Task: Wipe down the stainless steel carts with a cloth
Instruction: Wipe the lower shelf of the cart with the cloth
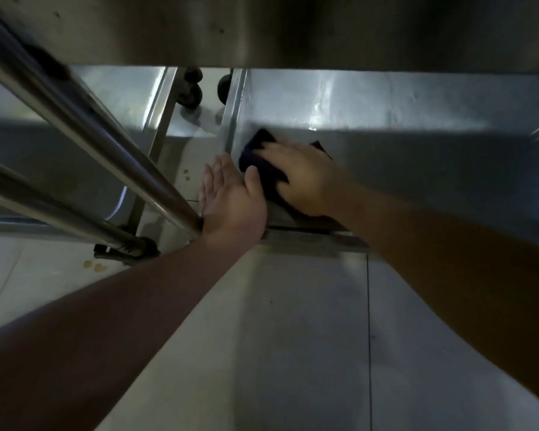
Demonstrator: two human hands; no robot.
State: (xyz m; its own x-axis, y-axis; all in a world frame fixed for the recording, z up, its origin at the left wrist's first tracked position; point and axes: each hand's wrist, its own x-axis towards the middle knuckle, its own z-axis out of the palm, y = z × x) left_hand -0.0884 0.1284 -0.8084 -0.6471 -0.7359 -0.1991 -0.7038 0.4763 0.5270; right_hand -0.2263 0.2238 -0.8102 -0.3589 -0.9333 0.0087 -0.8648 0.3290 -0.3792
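I look down at the bottom shelf (386, 119) of a stainless steel cart. A dark cloth (262, 164) lies on the shelf near its front left corner. My right hand (302, 178) presses flat on the cloth with fingers spread over it. My left hand (231, 194) rests with straight fingers against the shelf's left rim, its thumb touching the cloth's edge. The cart's upper shelf (262, 29) fills the top of the view and hides the back of the bottom shelf.
A second steel cart (75, 150) stands to the left, its tubular handle bars (84, 126) slanting across the view. Black caster wheels (190, 94) show between the two carts. The pale tiled floor (293, 337) below has small yellowish spots (95, 266) at left.
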